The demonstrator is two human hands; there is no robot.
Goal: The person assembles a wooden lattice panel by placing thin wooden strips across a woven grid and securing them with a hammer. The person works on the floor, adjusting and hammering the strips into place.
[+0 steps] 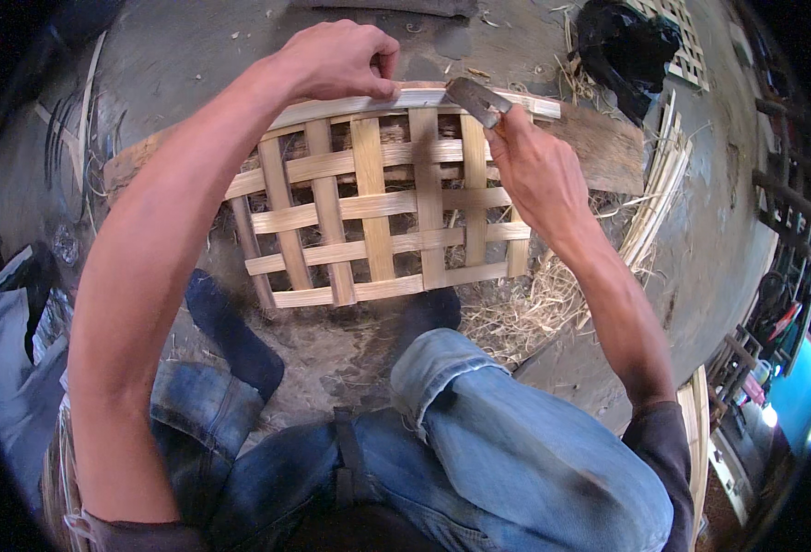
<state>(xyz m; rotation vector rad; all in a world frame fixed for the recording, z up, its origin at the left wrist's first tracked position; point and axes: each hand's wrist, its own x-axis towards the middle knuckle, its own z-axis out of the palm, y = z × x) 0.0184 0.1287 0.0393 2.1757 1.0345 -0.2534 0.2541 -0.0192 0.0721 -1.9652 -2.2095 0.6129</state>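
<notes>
As the woven slat panel (373, 198) is laid mid-frame in the head view, its upper edge is backed by a wooden plank (603, 152), presumably for firm support. The rim strip (424, 97) is apparently steadied by the left hand (346, 60), upper centre, fingers curled; pinching cannot be confirmed. A metal tool (477, 101) is gripped by the right hand's (544, 170) wrapped fingers, seemingly for control above the rim.
</notes>
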